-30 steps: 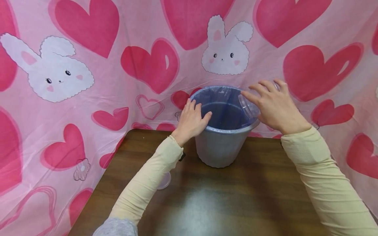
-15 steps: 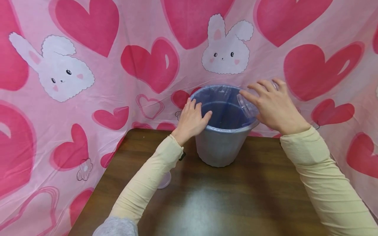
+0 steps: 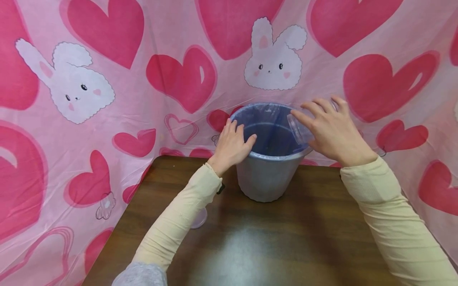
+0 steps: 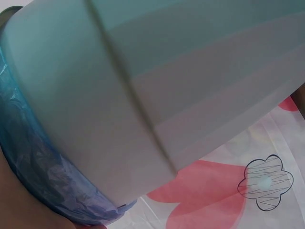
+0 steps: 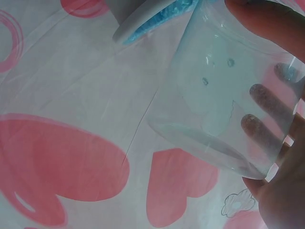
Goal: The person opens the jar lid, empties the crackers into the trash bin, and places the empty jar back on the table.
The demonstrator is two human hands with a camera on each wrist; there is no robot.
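A grey-blue bucket-shaped bin stands upright on the table, lined with a blue plastic bag folded over its rim. My left hand rests on the bin's left rim, fingers stretched forward and thumb apart over the opening. My right hand grips a clear plastic jar at the right side of the rim. The jar is tilted, its mouth toward the inside of the bin. Through its wall, fingers and a few small drops or specks show. The bottom of the bin is dark and hidden.
A round pale pink lid lies on the brown wooden table, partly hidden by the left forearm. A pink cloth with hearts and rabbits hangs close behind the table and along both sides.
Both hands, the jar and the bin have barely moved. The cloth at the left has shifted slightly to the right.
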